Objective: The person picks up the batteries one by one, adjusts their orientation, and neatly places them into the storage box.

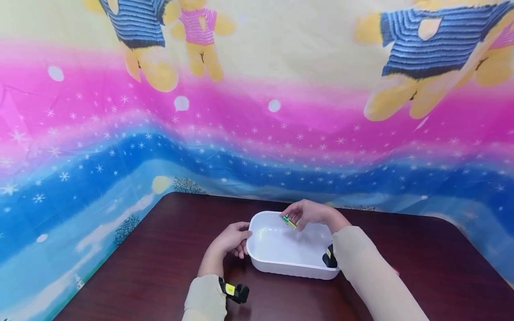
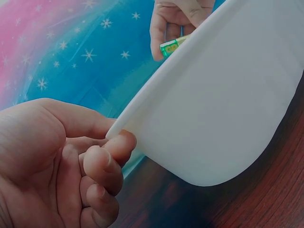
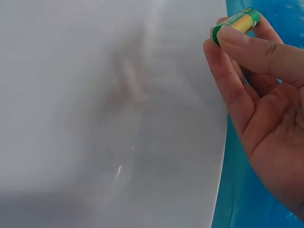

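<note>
A white plastic tub (image 1: pixel 277 266) with rounded corners stands on the table, and its inside shows bare white in the head view. My left hand (image 1: pixel 231 238) pinches the tub's left rim between thumb and fingers; the left wrist view shows this grip on the rim (image 2: pixel 124 118) closely. Over the far side of the tub, my right hand (image 1: pixel 307 214) holds a green and yellow battery (image 3: pixel 240 23) between thumb and fingers. The battery is above the tub floor, apart from it. Part of the tub's right end is hidden behind the right sleeve.
The dark reddish wooden table (image 1: pixel 160 267) extends around the tub. Behind it hangs a cloth backdrop (image 1: pixel 257 133) with bears and snowflakes, reaching the table's back edge. A black wrist camera (image 1: pixel 237 292) sits on the left sleeve, another black camera (image 1: pixel 330 257) on the right.
</note>
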The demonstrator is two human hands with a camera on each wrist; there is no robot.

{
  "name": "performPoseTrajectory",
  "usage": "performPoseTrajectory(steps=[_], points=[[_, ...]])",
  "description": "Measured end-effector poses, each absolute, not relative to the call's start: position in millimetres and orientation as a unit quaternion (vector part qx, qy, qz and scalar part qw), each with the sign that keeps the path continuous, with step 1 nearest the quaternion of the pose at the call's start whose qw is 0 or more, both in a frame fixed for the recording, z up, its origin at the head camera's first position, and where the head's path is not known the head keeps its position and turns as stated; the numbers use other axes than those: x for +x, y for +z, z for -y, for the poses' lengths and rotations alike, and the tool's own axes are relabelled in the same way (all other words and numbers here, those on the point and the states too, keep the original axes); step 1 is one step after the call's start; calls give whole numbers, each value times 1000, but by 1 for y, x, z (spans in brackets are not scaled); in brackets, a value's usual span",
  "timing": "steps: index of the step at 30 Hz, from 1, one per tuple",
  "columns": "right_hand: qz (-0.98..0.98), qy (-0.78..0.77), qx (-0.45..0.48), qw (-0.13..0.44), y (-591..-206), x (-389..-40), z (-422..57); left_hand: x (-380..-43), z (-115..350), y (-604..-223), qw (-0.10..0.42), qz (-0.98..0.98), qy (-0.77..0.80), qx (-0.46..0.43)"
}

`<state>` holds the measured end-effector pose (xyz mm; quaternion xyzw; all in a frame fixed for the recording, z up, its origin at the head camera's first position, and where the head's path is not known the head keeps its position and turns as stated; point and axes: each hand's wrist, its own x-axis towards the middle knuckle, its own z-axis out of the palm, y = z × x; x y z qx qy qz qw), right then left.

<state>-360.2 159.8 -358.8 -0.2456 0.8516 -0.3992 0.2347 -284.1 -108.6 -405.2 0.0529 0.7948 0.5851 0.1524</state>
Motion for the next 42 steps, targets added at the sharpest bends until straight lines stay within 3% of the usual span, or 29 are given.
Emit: performPoseTrajectory(steps=[33,42], points=[[-870,-314,-314,216,-405,-363,-114,-282,107,-405,160,-790,589,52],[-893,-284,-304,170,-407,-361,-103,-282,109,-404,157,-796,583,53]])
